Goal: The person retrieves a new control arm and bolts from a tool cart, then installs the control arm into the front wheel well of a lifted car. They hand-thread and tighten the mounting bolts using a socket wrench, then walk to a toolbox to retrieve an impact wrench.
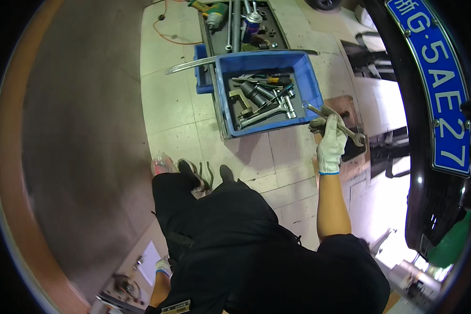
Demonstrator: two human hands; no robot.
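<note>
Wrench in right hand, grip closed around it; left hand, grip unclear.

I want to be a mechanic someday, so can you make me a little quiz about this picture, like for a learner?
1. What does the gloved right hand hold?
2. True or false: the green-and-yellow power tool lies outside the tool bin.
3. What colour is that bin? A: red; B: blue; C: yellow.

Key:
1. A wrench.
2. True; it lies beyond the bin, near the top of the picture.
3. B.
</note>
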